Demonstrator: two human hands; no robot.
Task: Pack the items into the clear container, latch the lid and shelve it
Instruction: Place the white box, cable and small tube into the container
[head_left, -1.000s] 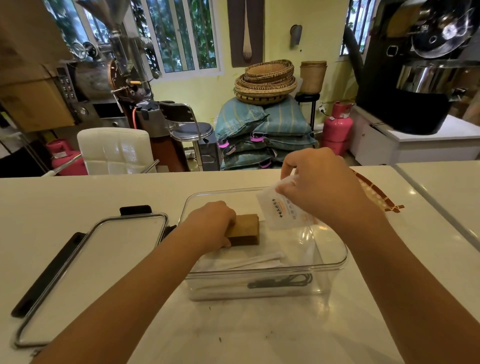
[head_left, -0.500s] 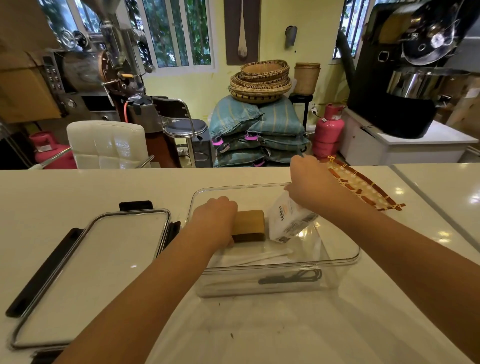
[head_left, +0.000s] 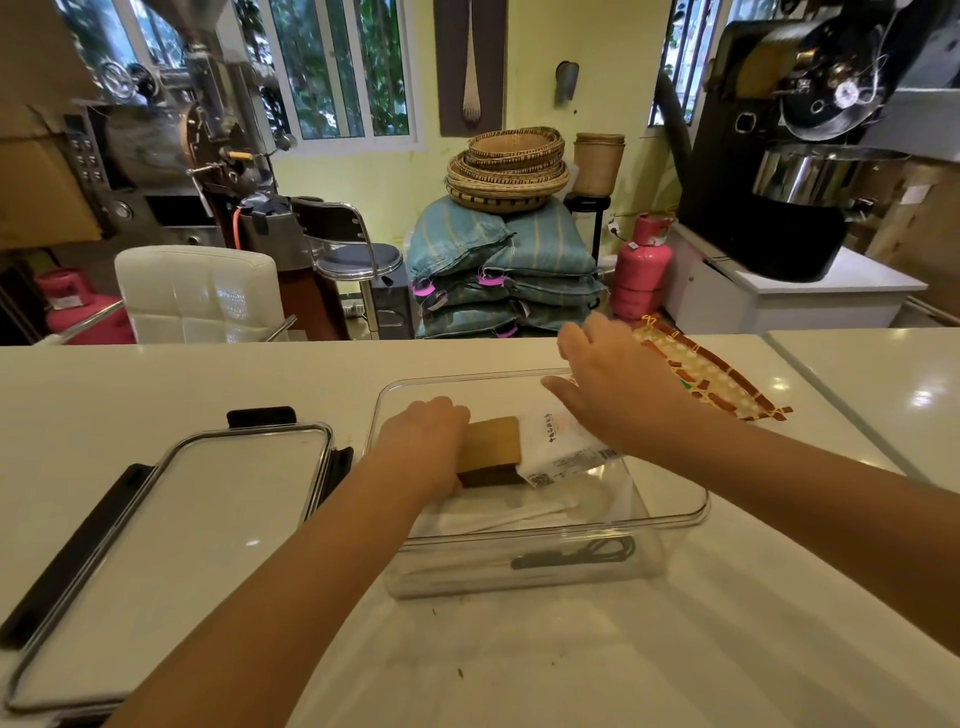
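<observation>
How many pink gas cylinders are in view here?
2: one pink gas cylinder stands right of the stacked sacks; another sits at far left, partly hidden. Others may be hidden.

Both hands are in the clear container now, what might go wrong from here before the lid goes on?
1. The white packet leans tilted on the brown box, under the right hand. If it stays propped up, it may sit above the rim of the clear container and block the lid.
2. The woven mat lies outside, behind the right hand, and may be forgotten.
3. The left hand presses the box; a push might slide the container on the counter.
</observation>
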